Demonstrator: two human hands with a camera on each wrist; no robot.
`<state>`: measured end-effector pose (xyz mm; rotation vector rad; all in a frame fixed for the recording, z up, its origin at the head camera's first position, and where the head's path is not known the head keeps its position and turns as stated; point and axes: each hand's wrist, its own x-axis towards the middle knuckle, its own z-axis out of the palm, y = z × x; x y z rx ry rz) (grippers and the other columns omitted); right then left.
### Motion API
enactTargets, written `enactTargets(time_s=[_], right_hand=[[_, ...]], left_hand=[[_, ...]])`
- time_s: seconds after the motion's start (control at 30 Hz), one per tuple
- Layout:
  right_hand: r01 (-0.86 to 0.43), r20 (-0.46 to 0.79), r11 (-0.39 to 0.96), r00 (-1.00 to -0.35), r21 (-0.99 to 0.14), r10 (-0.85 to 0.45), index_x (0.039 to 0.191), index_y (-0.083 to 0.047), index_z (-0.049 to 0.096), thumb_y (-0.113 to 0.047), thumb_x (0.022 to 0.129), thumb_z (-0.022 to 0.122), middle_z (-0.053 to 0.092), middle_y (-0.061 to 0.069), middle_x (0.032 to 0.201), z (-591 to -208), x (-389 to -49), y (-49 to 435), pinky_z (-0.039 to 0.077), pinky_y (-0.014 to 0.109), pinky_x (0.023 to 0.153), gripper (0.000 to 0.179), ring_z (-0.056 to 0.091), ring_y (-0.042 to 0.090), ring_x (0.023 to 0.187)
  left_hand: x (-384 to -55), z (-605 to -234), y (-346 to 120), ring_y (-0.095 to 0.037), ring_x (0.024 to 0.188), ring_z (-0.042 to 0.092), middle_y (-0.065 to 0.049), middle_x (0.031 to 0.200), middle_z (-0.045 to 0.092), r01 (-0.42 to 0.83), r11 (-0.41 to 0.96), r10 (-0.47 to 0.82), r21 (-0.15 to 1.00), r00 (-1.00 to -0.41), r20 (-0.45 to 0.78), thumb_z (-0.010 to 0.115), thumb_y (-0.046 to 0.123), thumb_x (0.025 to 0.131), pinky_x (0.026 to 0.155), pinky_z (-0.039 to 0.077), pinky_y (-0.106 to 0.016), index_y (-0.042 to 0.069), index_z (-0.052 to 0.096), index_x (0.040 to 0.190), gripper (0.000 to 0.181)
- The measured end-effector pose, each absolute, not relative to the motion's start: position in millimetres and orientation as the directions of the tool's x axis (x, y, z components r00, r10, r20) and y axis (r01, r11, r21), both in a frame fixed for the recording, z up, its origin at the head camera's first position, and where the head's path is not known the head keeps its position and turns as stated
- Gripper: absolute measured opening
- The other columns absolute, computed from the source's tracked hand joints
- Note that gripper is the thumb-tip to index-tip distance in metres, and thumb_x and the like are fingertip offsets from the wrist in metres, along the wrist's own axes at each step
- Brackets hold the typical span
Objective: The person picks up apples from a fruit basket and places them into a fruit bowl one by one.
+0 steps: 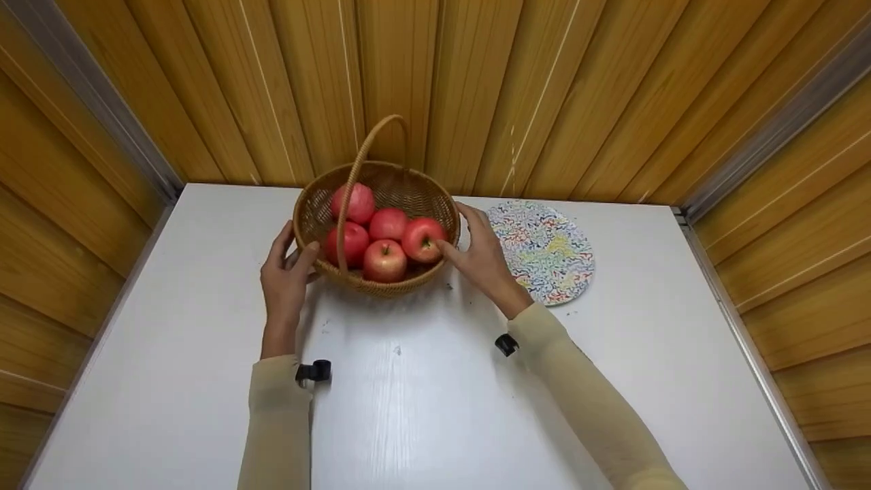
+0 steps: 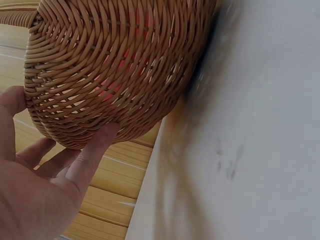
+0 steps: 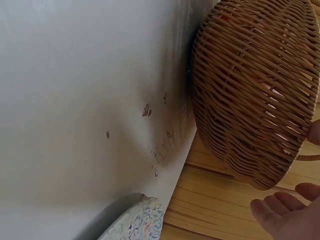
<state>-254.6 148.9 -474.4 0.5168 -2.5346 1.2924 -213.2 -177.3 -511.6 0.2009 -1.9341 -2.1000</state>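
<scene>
A brown wicker basket [image 1: 381, 286] with a tall arched handle stands at the back of the white table, holding several red apples [image 1: 385, 260]. My left hand [image 1: 284, 279] grips the basket's left side, its fingertips touching the weave in the left wrist view. At the right side my right hand [image 1: 482, 257] holds the rim, its thumb reaching over the edge beside an apple. The right wrist view shows the other right fingers [image 3: 272, 212] spread by the outer wall; their contact there is hard to tell. Only red patches show through the weave in the wrist views.
A round mat [image 1: 544, 252] with a multicoloured speckled pattern lies right of the basket, close to the right forearm. Wood-panelled walls [image 1: 469, 88] enclose the table [image 1: 395, 408] at the back and both sides. Small dark marks dot the tabletop.
</scene>
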Motion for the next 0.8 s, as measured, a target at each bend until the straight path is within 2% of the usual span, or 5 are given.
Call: enactTargets(time_s=[0.17, 0.37, 0.53, 0.8], right_hand=[[-0.530, 0.439, 0.571, -0.846, -0.626, -0.303, 0.153, 0.007, 0.047, -0.020, 0.094, 0.085, 0.050, 0.023, 0.152, -472, -259, 145, 0.041, 0.045, 0.119, 0.075, 0.047, 0.035, 0.143], [-0.563, 0.366, 0.622, -0.827, -0.545, -0.427, 0.151, 0.006, 0.051, -0.022, 0.094, 0.085, 0.052, 0.021, 0.153, -467, -263, 142, 0.043, 0.044, 0.118, 0.072, 0.049, 0.034, 0.143], [-0.551, 0.278, 0.638, -0.831, -0.538, -0.483, 0.149, 0.005, 0.054, -0.025, 0.093, 0.085, 0.053, 0.020, 0.152, -464, -267, 138, 0.045, 0.046, 0.116, 0.071, 0.052, 0.034, 0.140], [-0.512, 0.202, 0.649, -0.847, -0.563, -0.492, 0.146, 0.004, 0.058, -0.028, 0.089, 0.089, 0.056, 0.017, 0.148, -468, -274, 132, 0.043, 0.045, 0.117, 0.073, 0.053, 0.033, 0.139]], left_hand=[[-213, -512, -177, -0.023, 0.140, 0.056, 0.000, 0.164, 0.045, 0.113, -0.055, -0.295, 0.992, -0.951, 0.092, 0.076, 0.036, 0.101, 0.083, 0.065, -0.034, 0.025, 0.049, 0.162, 0.067], [-211, -515, -175, -0.024, 0.139, 0.057, 0.001, 0.164, 0.045, 0.099, -0.059, -0.299, 0.993, -0.951, 0.077, 0.075, 0.035, 0.101, 0.087, 0.064, -0.038, 0.025, 0.049, 0.161, 0.066], [-211, -514, -173, -0.024, 0.137, 0.058, 0.001, 0.163, 0.046, 0.115, -0.059, -0.301, 0.992, -0.949, 0.092, 0.077, 0.034, 0.100, 0.085, 0.065, -0.038, 0.024, 0.051, 0.160, 0.066], [-212, -513, -171, -0.024, 0.137, 0.058, -0.001, 0.162, 0.047, 0.142, -0.057, -0.307, 0.988, -0.944, 0.118, 0.078, 0.027, 0.100, 0.082, 0.065, -0.034, 0.023, 0.054, 0.158, 0.063]])
